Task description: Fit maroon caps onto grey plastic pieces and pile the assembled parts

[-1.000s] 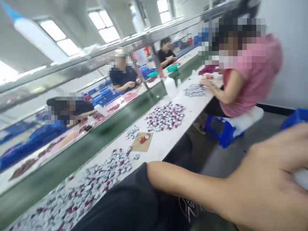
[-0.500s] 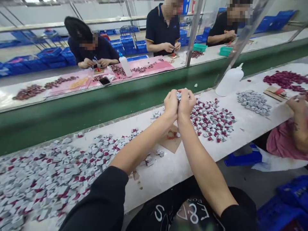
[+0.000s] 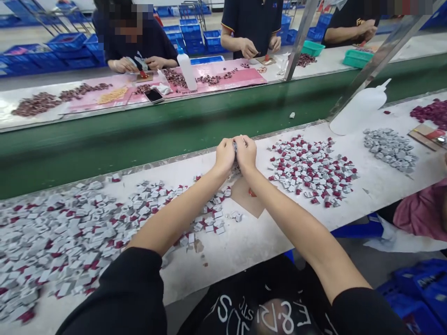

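My left hand [image 3: 224,154] and my right hand [image 3: 247,152] are cupped together at the far side of the white worktable, wrists close. Small grey pieces [image 3: 235,147] show in the gap between them; how many are held is hidden by the fingers. Just below the hands lies a brown board [image 3: 246,200] with a red part [image 3: 252,192] on it, partly covered by my right forearm. To the right spreads a pile of small grey-and-maroon pieces [image 3: 312,170]. A larger heap of similar pieces [image 3: 80,232] covers the table's left side, partly behind my left arm.
A white squeeze bottle [image 3: 359,111] leans near a metal post at the table's back edge. Beyond it are a grey pile [image 3: 390,148] and a maroon pile [image 3: 431,114]. A green divider [image 3: 167,137] separates the facing bench, where several co-workers handle small parts. Blue crates [image 3: 419,293] stand lower right.
My joined hands have shifted left, away from the right-hand pile, still cupped around the grey pieces. The camera view has also moved, showing more of that pile.
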Demonstrator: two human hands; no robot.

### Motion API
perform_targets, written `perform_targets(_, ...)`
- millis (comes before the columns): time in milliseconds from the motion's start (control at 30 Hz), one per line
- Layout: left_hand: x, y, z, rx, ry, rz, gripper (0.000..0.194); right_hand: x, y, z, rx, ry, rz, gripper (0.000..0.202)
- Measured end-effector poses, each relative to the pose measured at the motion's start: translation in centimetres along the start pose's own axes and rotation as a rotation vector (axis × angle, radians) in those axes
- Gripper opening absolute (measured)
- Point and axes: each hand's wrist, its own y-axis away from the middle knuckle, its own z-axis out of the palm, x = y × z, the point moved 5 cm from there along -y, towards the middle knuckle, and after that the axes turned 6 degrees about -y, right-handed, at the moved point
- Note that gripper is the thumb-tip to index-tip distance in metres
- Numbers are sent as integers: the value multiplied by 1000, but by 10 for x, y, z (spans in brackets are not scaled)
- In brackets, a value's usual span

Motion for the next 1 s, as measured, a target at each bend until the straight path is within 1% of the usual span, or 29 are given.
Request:
perform_targets(167,2,-4,-11,-44,-252,132,26,-12,0,-10,-140,103,-56,21)
perform_targets(333,12,-11,-26,-144,-513,205,22,-19,-2,-18,-303,225,-96,23)
perform_targets(433,19,-15,-36,-222,-668,220,26,-20,-1,-25,-382,295,-118,22)
perform_targets(533,26,-15,-45,-299,-791,231,36,-21,-6,-35,-422,386,-145,24)
perform_targets(600,29,-14,-51,-335,-851,241,43,-21,-23,-45,-412,472,-149,25)
perform_targets(633,29,-14,-55,-348,-883,249,46,-21,-36,-52,-391,524,-144,26)
perform_targets(700,28,-13,-62,-375,-1022,270,52,-20,-72,-68,-316,638,-117,31)
perform_targets(767,24,-12,-67,-408,-1159,294,57,-17,-113,-86,-216,750,-70,40)
perform_targets(833,20,-11,-73,-435,-1239,291,62,-11,-151,-99,-137,840,-15,50)
perform_targets(867,20,-10,-75,-447,-1262,275,63,-7,-166,-103,-117,873,11,52)
perform_targets(933,23,-9,-80,-460,-1310,233,66,1,-187,-106,-120,918,56,46)
perform_targets(1000,32,-9,-84,-449,-1384,205,67,7,-195,-106,-158,939,84,31)
